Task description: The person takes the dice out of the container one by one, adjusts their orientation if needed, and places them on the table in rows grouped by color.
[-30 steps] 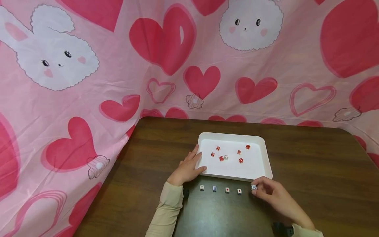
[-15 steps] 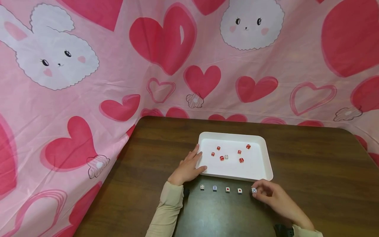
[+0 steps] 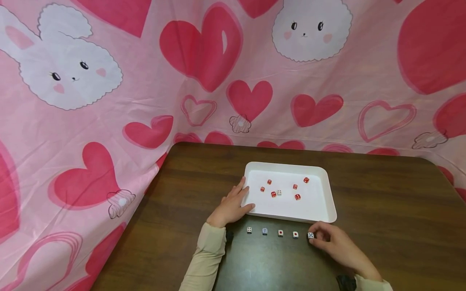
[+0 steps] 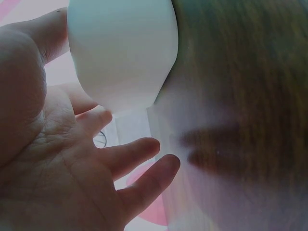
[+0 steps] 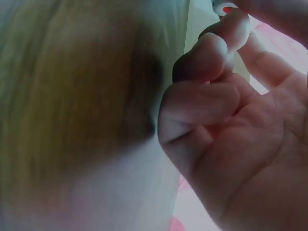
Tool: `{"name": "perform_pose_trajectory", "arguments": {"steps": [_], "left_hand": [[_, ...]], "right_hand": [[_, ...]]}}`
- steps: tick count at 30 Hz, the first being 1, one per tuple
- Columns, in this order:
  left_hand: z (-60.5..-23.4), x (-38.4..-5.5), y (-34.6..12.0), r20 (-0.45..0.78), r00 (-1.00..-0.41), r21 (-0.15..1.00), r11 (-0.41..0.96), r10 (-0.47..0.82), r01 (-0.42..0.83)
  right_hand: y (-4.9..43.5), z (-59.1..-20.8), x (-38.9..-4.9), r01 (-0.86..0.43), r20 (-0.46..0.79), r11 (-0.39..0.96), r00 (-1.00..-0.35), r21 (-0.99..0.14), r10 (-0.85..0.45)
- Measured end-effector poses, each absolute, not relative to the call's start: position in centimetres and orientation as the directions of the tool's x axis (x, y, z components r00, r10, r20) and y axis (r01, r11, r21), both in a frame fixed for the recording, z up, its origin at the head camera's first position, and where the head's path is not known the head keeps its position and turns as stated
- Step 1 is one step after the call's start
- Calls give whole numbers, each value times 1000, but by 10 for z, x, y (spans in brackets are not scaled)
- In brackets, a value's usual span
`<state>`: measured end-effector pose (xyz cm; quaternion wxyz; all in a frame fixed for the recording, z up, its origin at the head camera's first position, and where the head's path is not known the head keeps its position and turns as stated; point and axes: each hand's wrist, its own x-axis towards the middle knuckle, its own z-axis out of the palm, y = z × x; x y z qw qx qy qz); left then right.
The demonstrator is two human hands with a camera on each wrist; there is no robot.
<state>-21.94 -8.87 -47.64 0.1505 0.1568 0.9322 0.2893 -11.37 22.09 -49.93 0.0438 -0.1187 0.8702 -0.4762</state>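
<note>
My left hand (image 3: 228, 207) rests at the left end of a white tray (image 3: 332, 202), its fingers nearly straight along the wall and the thumb at the front corner. In the left wrist view the tray's corner (image 4: 124, 53) shows between thumb and fingers. At the right end of a row in front of the tray, my right hand (image 3: 336, 244) pinches a white die (image 3: 310, 235) with blue pips between thumb and forefinger, down by the tabletop. Left of it in the row stand a die with a red pip (image 3: 295, 235), another (image 3: 280, 233), a blue-pipped die (image 3: 264, 231) and a white die (image 3: 249, 230).
Inside the tray lie several red dice (image 3: 297, 197) and one white die (image 3: 279, 192). The brown wooden table (image 3: 386, 194) extends around the tray. A pink cloth (image 3: 153, 101) printed with hearts and rabbits hangs behind and to the left.
My right hand has brought the pinched die away from the tray's front edge, then slightly left toward the row. The left hand stays on the tray.
</note>
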Motion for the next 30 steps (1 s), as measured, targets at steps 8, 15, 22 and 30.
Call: {"name": "perform_pose_trajectory", "arguments": {"steps": [8, 15, 22, 30], "left_hand": [[-476, -220, -87, -190, -907, 588, 783, 375, 200], [-476, -221, -86, -183, -908, 587, 783, 377, 207], [-476, -221, -86, -183, -909, 587, 783, 374, 204], [-475, -221, -86, -185, -910, 589, 783, 370, 199]], "right_hand": [[221, -498, -117, -133, -11, 581, -971, -803, -237], [222, -495, -120, -96, -63, 637, -973, -765, -222], [222, -493, -120, -70, -100, 677, -973, -732, -209], [221, -492, -120, -37, -135, 689, -972, -724, -194]]}}
